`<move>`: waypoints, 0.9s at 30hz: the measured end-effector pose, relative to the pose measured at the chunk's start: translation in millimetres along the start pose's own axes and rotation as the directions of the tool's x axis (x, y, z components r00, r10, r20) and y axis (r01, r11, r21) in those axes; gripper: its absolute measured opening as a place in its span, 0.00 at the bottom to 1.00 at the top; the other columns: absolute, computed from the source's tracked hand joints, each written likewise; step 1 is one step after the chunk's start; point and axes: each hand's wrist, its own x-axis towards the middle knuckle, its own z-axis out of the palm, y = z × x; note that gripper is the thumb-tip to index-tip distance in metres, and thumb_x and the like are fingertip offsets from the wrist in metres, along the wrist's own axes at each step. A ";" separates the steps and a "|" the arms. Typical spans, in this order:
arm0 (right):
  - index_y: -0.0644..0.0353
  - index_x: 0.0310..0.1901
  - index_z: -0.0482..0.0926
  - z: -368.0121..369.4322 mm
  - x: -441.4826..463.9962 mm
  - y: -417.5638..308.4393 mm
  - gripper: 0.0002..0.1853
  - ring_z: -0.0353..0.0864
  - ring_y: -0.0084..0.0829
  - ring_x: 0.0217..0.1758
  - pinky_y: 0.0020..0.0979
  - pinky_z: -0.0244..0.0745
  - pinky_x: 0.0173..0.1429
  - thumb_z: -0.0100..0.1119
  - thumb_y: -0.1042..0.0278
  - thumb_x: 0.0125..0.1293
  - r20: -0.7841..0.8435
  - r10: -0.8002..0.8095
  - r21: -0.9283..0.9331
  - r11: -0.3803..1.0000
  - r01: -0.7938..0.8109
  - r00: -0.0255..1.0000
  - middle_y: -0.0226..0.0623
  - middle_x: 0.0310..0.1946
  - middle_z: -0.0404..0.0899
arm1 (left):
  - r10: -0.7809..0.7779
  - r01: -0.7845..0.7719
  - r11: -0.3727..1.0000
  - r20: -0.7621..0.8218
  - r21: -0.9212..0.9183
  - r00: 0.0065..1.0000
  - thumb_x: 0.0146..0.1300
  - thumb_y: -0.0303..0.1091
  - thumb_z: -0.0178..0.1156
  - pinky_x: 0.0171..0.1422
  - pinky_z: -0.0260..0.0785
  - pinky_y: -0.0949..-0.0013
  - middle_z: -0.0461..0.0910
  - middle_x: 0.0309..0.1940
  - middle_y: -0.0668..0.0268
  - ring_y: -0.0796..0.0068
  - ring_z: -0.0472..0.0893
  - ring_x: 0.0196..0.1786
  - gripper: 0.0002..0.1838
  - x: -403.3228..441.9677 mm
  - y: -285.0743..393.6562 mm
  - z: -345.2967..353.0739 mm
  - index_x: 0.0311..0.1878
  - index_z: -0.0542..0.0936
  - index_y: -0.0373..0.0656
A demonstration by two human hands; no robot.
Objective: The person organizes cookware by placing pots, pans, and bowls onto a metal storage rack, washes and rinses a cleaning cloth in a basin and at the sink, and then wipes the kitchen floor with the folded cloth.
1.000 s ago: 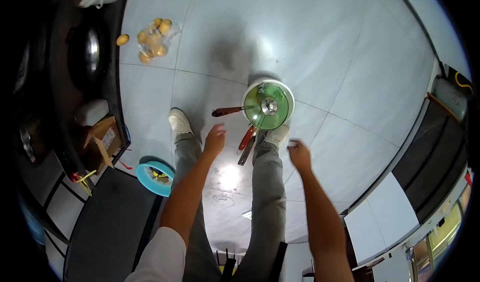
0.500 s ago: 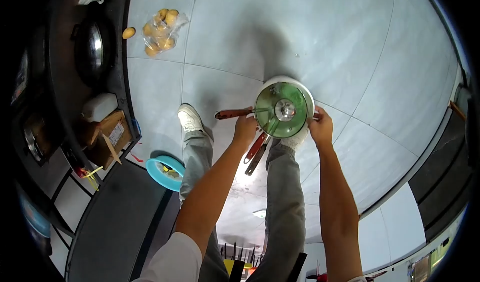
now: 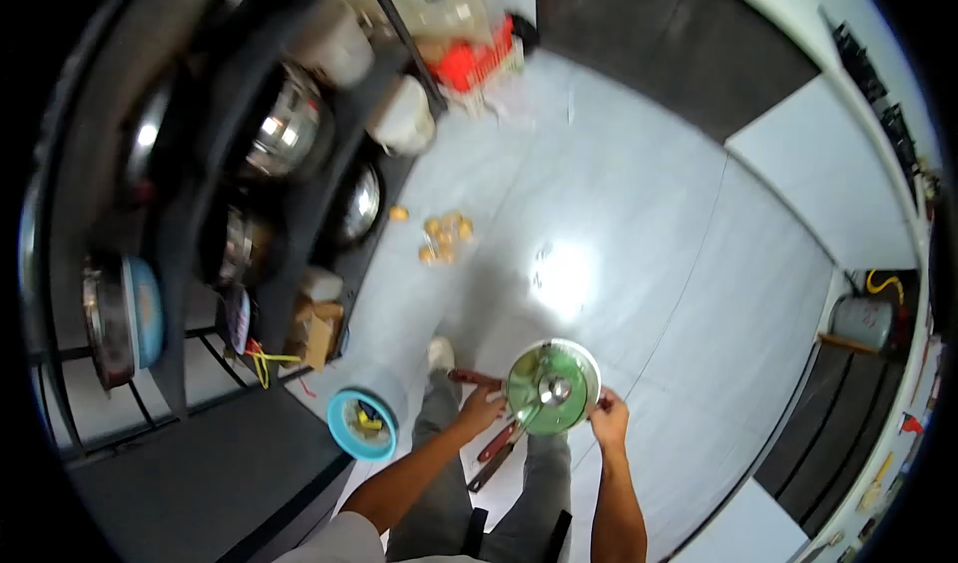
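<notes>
In the middle of the head view, a round pot (image 3: 591,355) with a pale rim is carried above the floor. Its inside looks green, under what seems to be a glass lid (image 3: 555,391) with a shiny metal knob. My left hand (image 3: 483,411) is closed at the pot's left side, beside a red-brown handle (image 3: 473,376). Two more handles, one reddish (image 3: 496,443) and one darker (image 3: 491,469), stick out toward me below that hand. My right hand (image 3: 610,423) grips the right edge, fingers curled at the rim.
Potatoes in a clear bag (image 3: 445,238) lie on the floor, a single potato (image 3: 399,213) beside them. A dark shelf (image 3: 205,264) of pots and pans stands left. Near my leg is a blue basin (image 3: 344,443). A red basket (image 3: 469,64) sits at the back.
My view has lifted and turned, bringing in more shelf and the far room. The pot stays between both hands, now lower in the picture.
</notes>
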 end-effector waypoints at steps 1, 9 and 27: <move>0.67 0.52 0.84 -5.1 -22.6 -22.5 0.21 0.81 0.21 0.31 0.25 0.75 0.35 0.62 0.82 0.54 0.011 -0.028 -0.015 0.999 0.028 1.000 0.34 0.32 0.86 | 0.036 -0.037 0.999 0.046 0.014 0.998 0.70 0.36 0.60 0.45 0.79 0.68 0.79 0.60 0.59 0.71 0.84 0.46 0.24 -25.3 21.4 -9.4 0.66 0.73 0.37; 0.67 0.49 0.86 -28.5 -125.4 -205.4 0.19 0.81 0.24 0.25 0.27 0.78 0.30 0.63 0.78 0.53 0.192 -0.392 -0.208 0.880 0.428 0.900 0.34 0.27 0.83 | 0.161 -0.133 0.961 0.102 -0.241 0.982 0.72 0.46 0.61 0.45 0.80 0.69 0.79 0.57 0.64 0.69 0.85 0.48 0.26 -199.9 135.4 -51.7 0.67 0.71 0.42; 0.68 0.39 0.86 116.0 -323.0 -503.7 0.12 0.81 0.24 0.26 0.27 0.77 0.30 0.61 0.68 0.60 0.940 -0.315 0.112 0.643 0.757 0.128 0.34 0.28 0.84 | 0.518 -0.836 0.361 -0.656 -0.414 0.549 0.73 0.34 0.58 0.34 0.81 0.67 0.79 0.52 0.55 0.57 0.89 0.43 0.16 -541.1 178.2 -105.4 0.58 0.68 0.39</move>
